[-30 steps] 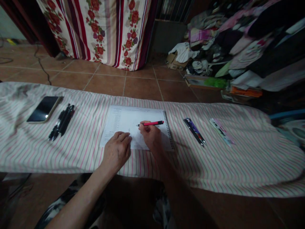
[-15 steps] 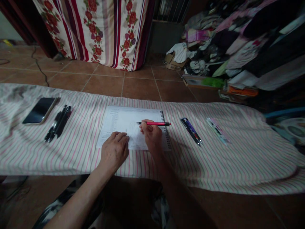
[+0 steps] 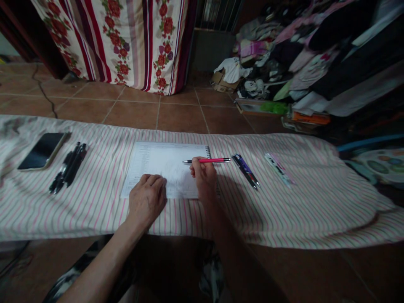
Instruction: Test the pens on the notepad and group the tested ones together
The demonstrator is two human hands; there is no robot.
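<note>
A spiral notebook (image 3: 176, 152) lies on the striped cloth, its wire binding on the right side. Faint marks show on its pale page, and small print runs along the left and top margins. My left hand (image 3: 147, 194) rests palm down over the lower left of the page, fingers laid out and holding nothing. Pinched in my right hand (image 3: 204, 174) is a pink and black pen (image 3: 214, 160), held nearly level over the page with its point to the left. Whether the point touches the paper I cannot tell.
To the left lie a phone (image 3: 43, 150) and several black pens (image 3: 71, 165). On the right are dark pens (image 3: 246, 170) and pastel pens (image 3: 279, 169). Beyond the striped cloth (image 3: 315, 202) are a tiled floor, a floral curtain (image 3: 139, 46) and a clothes pile (image 3: 268, 54).
My right hand and the pen have shifted a little to the right across the page. The left hand stays put on the notebook. The whole view has slid slightly.
</note>
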